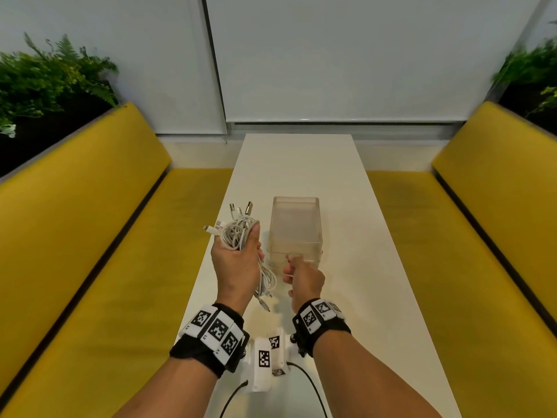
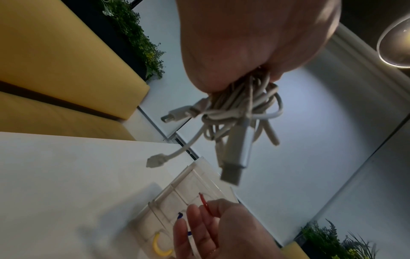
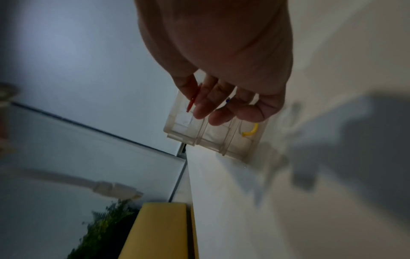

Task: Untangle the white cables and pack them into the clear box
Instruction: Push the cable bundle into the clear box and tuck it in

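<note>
My left hand (image 1: 238,247) is raised over the table's left side and grips a tangled bundle of white cables (image 1: 236,233). Plugs stick out above the fist and loops hang below it. In the left wrist view the cables (image 2: 239,108) spill from the left hand (image 2: 244,70). The clear box (image 1: 313,224) stands just to the right, open-topped and split by dividers. My right hand (image 1: 291,267) hovers at its near end, thumb and forefinger pinching a thin red tie (image 3: 191,101), the other fingers loosely straight. A yellow arc (image 3: 250,131) and a blue bit (image 3: 227,100) show inside the clear box (image 3: 177,126).
The narrow white table (image 1: 346,182) runs away from me between two yellow benches (image 1: 90,221) (image 1: 482,221). Plants (image 1: 45,76) stand behind the benches. A white tagged block (image 1: 266,360) with black leads sits at the near edge between my wrists.
</note>
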Demonstrator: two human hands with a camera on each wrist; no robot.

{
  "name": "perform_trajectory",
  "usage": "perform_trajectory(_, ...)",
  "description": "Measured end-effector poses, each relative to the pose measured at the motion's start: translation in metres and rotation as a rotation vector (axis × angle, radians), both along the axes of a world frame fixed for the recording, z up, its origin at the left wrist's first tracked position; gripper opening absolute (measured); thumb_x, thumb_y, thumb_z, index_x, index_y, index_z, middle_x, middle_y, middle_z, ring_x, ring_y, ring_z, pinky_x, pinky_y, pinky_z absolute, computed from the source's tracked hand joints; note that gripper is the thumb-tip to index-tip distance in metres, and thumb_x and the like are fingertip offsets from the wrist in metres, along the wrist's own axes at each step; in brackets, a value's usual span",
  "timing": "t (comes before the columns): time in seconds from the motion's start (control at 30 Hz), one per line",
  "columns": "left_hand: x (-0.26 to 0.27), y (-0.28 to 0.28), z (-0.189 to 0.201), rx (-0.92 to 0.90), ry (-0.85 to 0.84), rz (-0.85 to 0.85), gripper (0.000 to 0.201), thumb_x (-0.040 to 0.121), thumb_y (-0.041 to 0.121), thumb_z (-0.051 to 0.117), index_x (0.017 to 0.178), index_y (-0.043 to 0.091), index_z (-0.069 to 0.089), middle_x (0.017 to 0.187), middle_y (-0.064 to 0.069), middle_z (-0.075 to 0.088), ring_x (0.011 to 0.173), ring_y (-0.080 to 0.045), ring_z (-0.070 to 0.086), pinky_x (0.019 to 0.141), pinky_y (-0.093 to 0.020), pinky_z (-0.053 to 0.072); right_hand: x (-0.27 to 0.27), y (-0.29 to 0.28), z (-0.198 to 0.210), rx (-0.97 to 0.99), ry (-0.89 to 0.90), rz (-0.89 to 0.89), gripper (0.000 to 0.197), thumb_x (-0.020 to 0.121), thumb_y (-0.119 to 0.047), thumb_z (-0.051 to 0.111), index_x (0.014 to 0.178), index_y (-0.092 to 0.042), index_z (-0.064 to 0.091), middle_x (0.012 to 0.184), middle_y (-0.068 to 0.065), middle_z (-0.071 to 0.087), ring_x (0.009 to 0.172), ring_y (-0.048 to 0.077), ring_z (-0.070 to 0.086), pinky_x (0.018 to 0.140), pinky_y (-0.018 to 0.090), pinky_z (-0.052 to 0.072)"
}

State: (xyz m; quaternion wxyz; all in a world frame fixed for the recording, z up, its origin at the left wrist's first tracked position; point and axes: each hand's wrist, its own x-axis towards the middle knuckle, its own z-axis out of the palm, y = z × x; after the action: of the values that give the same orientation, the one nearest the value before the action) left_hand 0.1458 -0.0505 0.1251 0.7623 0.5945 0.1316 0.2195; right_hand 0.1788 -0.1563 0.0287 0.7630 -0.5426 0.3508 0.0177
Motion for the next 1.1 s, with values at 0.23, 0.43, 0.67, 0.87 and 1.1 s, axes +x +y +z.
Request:
perform_trajectory(0.23, 0.011, -0.008, -0.003, -0.009, 0.020, -0.100, 0.027, 0.093, 0.018, 0.072, 0.108, -0.002, 0.063, 0.066, -0.001, 0.064, 0.059, -0.017, 0.060, 0.058, -0.032, 0.054, -0.034, -0.021, 0.000, -0.130, -0.015, 0.209, 0.015, 0.085, -0.021, 0.068, 0.078, -0.008, 0.070, 0.073, 0.007, 0.069, 0.061, 0.019, 0.054, 0.051, 0.024, 0.038)
perform_trajectory(0.43, 0.033, -0.022, -0.007, -0.009, 0.053, -0.081, 0.029, 0.090, 0.020, 0.075, 0.112, 0.008, 0.061, 0.072, 0.000, 0.067, 0.065, -0.018, 0.062, 0.066, -0.037, 0.056, -0.063, -0.031, -0.002, -0.147, 0.004, 0.290, 0.025, 0.085, -0.029, 0.071, 0.086, -0.004, 0.074, 0.075, 0.003, 0.073, 0.065, 0.018, 0.056, 0.052, 0.026, 0.037)
perform_trajectory(0.67, 0.053, -0.044, -0.024, 0.169, 0.098, -0.105, 0.036, 0.091, 0.021, 0.074, 0.118, 0.012, 0.052, 0.108, -0.011, 0.068, 0.087, -0.015, 0.065, 0.083, -0.034, 0.059, -0.085, -0.031, -0.002, -0.137, -0.067, 0.287, 0.028, 0.086, -0.028, 0.073, 0.083, -0.001, 0.075, 0.078, 0.004, 0.075, 0.066, 0.015, 0.058, 0.055, 0.027, 0.041)
perform_trajectory(0.87, 0.043, -0.063, -0.044, 0.862, 0.133, -0.485, 0.047, 0.095, 0.027, 0.070, 0.130, 0.019, 0.040, 0.109, 0.003, 0.067, 0.086, -0.008, 0.065, 0.071, -0.019, 0.050, -0.082, -0.033, -0.005, -0.130, -0.096, 0.240, 0.024, 0.089, -0.019, 0.071, 0.080, 0.003, 0.074, 0.077, 0.005, 0.076, 0.066, 0.015, 0.058, 0.054, 0.026, 0.041)
perform_trajectory(1.1, 0.048, -0.071, -0.055, 1.330, 0.277, -0.559, 0.059, 0.091, 0.041, 0.069, 0.127, 0.017, 0.029, 0.103, -0.005, 0.069, 0.085, -0.030, 0.069, 0.071, -0.039, 0.055, -0.085, -0.032, -0.004, -0.104, -0.103, 0.201, 0.018, 0.088, -0.008, 0.069, 0.075, 0.001, 0.076, 0.073, 0.012, 0.073, 0.065, 0.017, 0.060, 0.054, 0.028, 0.043)
